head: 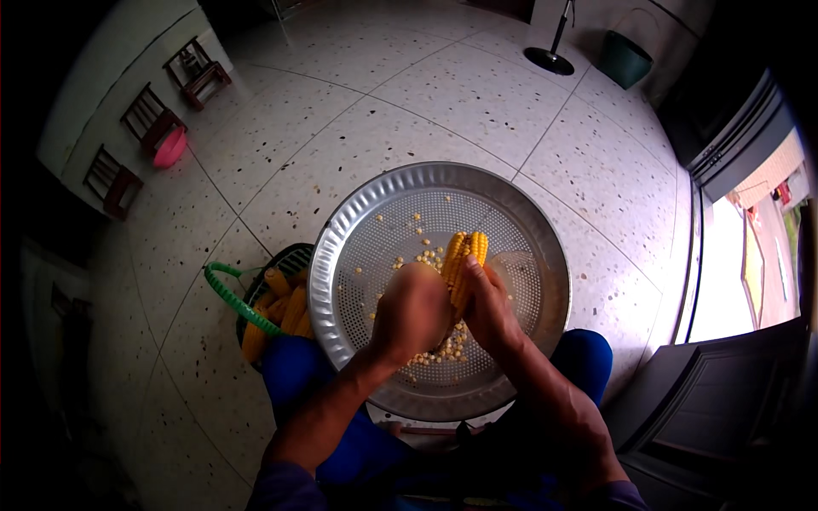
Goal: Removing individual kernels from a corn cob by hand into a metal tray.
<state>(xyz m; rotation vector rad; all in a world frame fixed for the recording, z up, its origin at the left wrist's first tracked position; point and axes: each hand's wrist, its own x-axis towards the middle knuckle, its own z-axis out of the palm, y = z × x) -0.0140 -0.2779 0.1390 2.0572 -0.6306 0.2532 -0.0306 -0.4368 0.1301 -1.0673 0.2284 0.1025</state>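
My right hand (489, 299) grips a yellow ear of corn (454, 265), its thumb lying along the side. A dark groove runs between the kernel rows at the upper end of the ear. Close against the ear's lower left side is my left hand (412, 313), curled and blurred; whether it holds anything cannot be told. Both hands are above a round perforated metal sieve tray (537, 195) with a fluted rim, located between my knees. Loose corn kernels (452, 348) lie on its mesh, mostly around and beneath the hands.
Left of the tray, a dark basket (299, 254) with a green handle (220, 281) holds several corn ears (294, 312). Small wooden chairs (115, 182) and a pink basin (170, 148) line the left wall. A stand base (548, 61), a green bucket (623, 59) and an open doorway (722, 274) are rightward.
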